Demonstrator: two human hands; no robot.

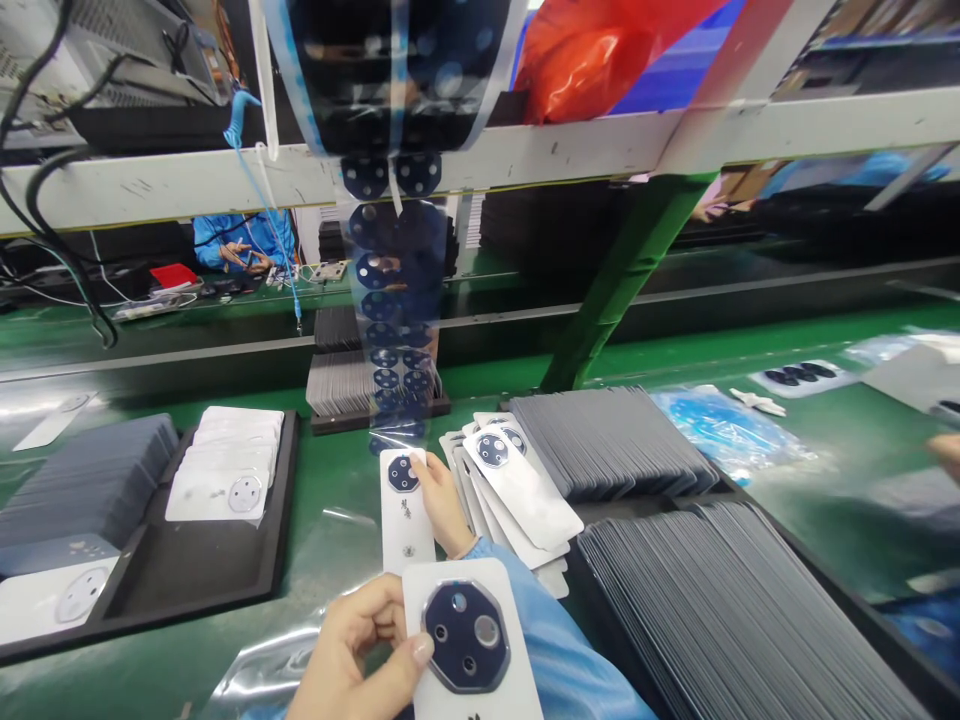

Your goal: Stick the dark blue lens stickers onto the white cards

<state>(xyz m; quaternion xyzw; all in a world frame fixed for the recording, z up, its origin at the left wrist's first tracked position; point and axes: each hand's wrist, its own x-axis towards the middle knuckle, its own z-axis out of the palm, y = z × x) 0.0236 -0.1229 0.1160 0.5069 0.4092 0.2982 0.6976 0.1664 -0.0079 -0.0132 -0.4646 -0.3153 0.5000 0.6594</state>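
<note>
My left hand (356, 650) pinches a white phone back cover (469, 695) close to the camera. A dark blue octagonal camera patch with several round openings covers its upper part. Farther forward, my right hand (444, 508), in a blue sleeve, has its fingers closed at the edge of a second white phone back cover (409, 535), by its dark patch. Just above that cover hangs the lower end of a clear strip of dark octagonal stickers (386, 300). Right of my right hand lies a fanned pile of white covers (525, 485), with dark patches showing on the upper ones.
Black trays with grey panels (735, 610) stand at right; a black tray (202, 565) with white covers (225, 465) is at left. A sticker roll (397, 70) hangs overhead from a white beam (187, 185). A green post (622, 290) rises behind. Co-workers' hands (247, 258) show beyond.
</note>
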